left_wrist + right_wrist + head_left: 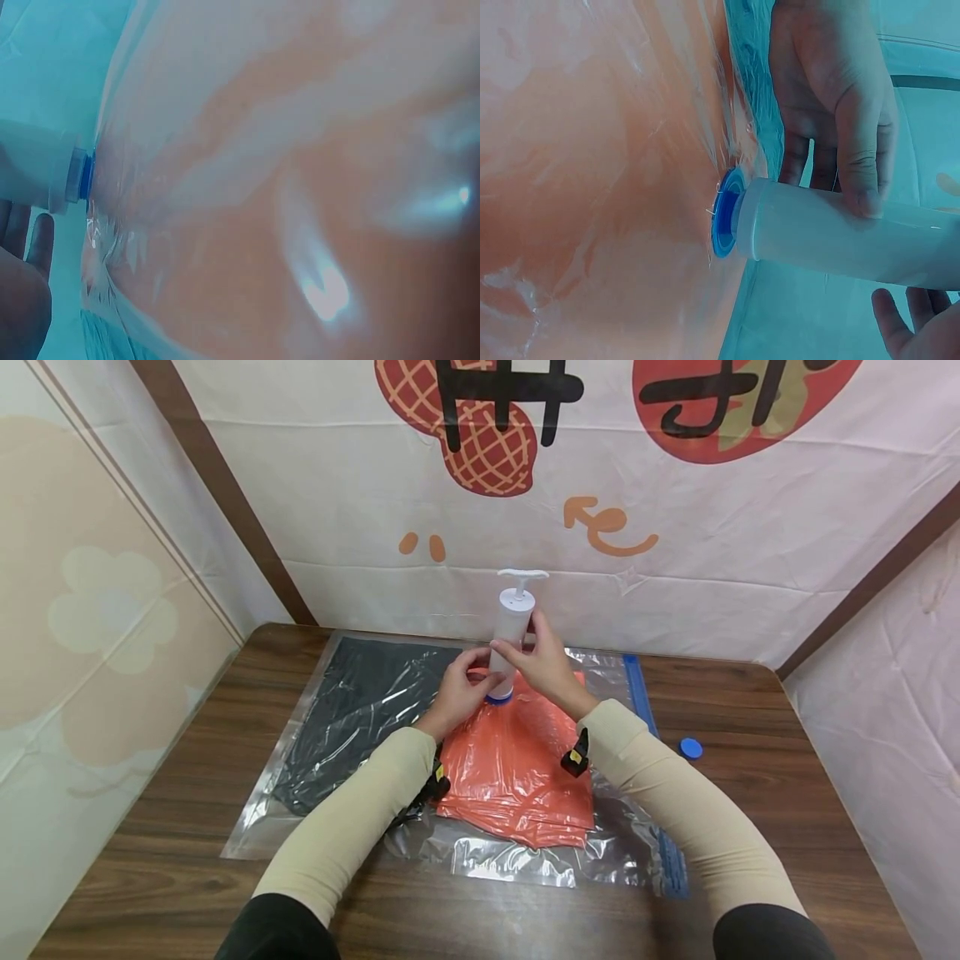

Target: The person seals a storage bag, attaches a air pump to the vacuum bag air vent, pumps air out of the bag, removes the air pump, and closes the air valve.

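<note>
A white hand pump [512, 631] with a T-shaped handle stands slightly tilted on the blue valve [498, 697] of a clear plastic bag. Inside the bag is a folded orange item [517, 768]. My right hand [551, 668] grips the pump's body from the right, thumb across its front. Lower down, my left hand [459, 689] holds the pump from the left; its thumb rests on the barrel in the right wrist view. The pump's nozzle end [750, 221] meets the valve in that view. At the left wrist view's edge, the pump [34, 165] is partly cut off.
To the left lies another clear bag with a dark folded item [360, 718]. A blue cap [691, 748] sits on the wooden table [757, 777] at right. The orange item's bag has a blue zip strip [639, 693]. A printed cloth wall [337, 493] stands behind the table.
</note>
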`<state>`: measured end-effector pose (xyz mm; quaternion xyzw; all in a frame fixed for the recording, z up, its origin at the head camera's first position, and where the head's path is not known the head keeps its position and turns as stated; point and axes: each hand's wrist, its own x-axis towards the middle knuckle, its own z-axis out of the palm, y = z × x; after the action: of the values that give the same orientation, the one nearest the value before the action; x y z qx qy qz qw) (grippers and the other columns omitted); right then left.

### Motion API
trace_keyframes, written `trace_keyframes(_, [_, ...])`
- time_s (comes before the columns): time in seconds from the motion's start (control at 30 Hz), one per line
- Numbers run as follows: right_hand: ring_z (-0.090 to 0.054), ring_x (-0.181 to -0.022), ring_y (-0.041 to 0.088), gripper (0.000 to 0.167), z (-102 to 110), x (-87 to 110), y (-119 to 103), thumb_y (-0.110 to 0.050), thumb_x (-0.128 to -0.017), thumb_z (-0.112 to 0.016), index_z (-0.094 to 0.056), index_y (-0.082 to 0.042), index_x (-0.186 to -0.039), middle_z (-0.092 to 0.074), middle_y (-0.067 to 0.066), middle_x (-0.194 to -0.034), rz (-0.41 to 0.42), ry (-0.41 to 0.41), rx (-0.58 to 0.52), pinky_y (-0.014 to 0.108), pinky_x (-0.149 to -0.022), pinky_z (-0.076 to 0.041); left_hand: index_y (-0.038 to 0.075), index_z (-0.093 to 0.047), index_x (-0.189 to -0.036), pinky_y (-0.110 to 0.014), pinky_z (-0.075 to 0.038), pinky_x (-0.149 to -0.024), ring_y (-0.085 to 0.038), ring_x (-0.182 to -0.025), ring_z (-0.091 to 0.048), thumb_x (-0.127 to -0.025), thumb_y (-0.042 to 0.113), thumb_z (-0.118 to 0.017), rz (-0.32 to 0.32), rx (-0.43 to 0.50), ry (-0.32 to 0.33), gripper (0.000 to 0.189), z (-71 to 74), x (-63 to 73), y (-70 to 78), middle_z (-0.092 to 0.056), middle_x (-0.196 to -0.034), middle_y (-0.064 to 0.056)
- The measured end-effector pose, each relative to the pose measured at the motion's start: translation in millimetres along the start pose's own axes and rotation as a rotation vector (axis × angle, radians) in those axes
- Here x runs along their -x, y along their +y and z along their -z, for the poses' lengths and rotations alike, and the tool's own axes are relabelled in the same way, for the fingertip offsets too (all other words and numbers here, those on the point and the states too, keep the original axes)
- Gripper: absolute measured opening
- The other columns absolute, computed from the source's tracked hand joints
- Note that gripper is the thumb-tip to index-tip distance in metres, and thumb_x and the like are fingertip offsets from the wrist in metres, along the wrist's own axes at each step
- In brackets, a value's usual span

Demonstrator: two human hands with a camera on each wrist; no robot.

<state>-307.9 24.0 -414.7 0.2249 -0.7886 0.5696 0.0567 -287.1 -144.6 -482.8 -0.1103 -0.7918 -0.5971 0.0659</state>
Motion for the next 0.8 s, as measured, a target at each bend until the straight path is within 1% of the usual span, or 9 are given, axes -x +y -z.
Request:
trace_keyframes(0.13, [-0.061, -0.109, 0.029, 0.061, 0.3, 0.0, -1.0, -0.019, -0.091, -0.079, -0.046, -0.002, -0.139, -0.059, 0.017, -0.121, -0.012, 0.013, 0.027, 0.044, -0.091, -0.056, 0.003, -0.054, -0.136, -0.041, -0.049, -0.105, -0.030, -0.124, -0.060, -0.096, 0.013, -0.073, 0.010, 0.044, -0.003, 0.045, -0.9, -0.3, 1.3, -0.060, -0.133, -0.018])
trace_keyframes(0.3, [-0.058, -0.111, 0.030, 0.069, -0.3, -0.3, 0.1, -0.017, -0.092, -0.079, -0.037, 0.000, -0.145, -0.057, 0.019, -0.124, -0.020, 0.032, 0.014, 0.044, -0.092, -0.054, 0.002, -0.053, -0.135, -0.040, -0.049, -0.105, -0.029, -0.124, -0.060, -0.095, 0.010, -0.073, 0.014, 0.064, 0.001, 0.045, -1.1, -0.2, 1.4, -0.060, -0.133, -0.017])
trace_keyframes(0.5, [-0.057, -0.115, 0.034, 0.065, -0.7, -0.3, 0.0, -0.010, -0.095, -0.073, -0.034, 0.002, -0.145, -0.055, 0.024, -0.130, -0.004, 0.033, 0.011, 0.048, -0.094, -0.053, -0.003, -0.054, -0.134, -0.042, -0.051, -0.102, -0.033, -0.120, -0.061, -0.097, 0.000, -0.067, -0.032, 0.096, 0.011, 0.039, 0.8, -0.5, -1.7, -0.061, -0.129, -0.021])
trace_keyframes(0.57, [-0.057, -0.117, 0.035, 0.064, -0.8, -0.4, -0.4, -0.009, -0.095, -0.071, -0.034, 0.002, -0.146, -0.055, 0.024, -0.131, -0.001, 0.023, 0.003, 0.049, -0.096, -0.052, -0.004, -0.053, -0.135, -0.043, -0.051, -0.101, -0.034, -0.119, -0.061, -0.098, -0.001, -0.066, -0.047, 0.089, 0.010, 0.040, 1.1, -0.9, -2.1, -0.061, -0.127, -0.023])
trace_keyframes(0.67, [-0.057, -0.118, 0.033, 0.064, -1.3, -0.5, -0.9, -0.012, -0.095, -0.072, -0.036, 0.000, -0.147, -0.055, 0.021, -0.132, -0.004, 0.004, -0.001, 0.050, -0.097, -0.052, -0.002, -0.053, -0.140, -0.043, -0.052, -0.100, -0.034, -0.117, -0.061, -0.097, 0.004, -0.069, -0.055, 0.045, 0.010, 0.046, 1.0, -1.3, -2.4, -0.060, -0.126, -0.022])
trace_keyframes(0.8, [-0.060, -0.115, 0.029, 0.061, -2.3, -0.9, -0.6, -0.019, -0.094, -0.077, -0.044, -0.003, -0.142, -0.060, 0.017, -0.126, -0.008, -0.006, 0.010, 0.046, -0.096, -0.053, -0.001, -0.055, -0.140, -0.043, -0.053, -0.099, -0.033, -0.115, -0.061, -0.095, 0.010, -0.073, -0.039, 0.007, 0.015, 0.050, 0.1, -1.7, -2.6, -0.057, -0.125, -0.021])
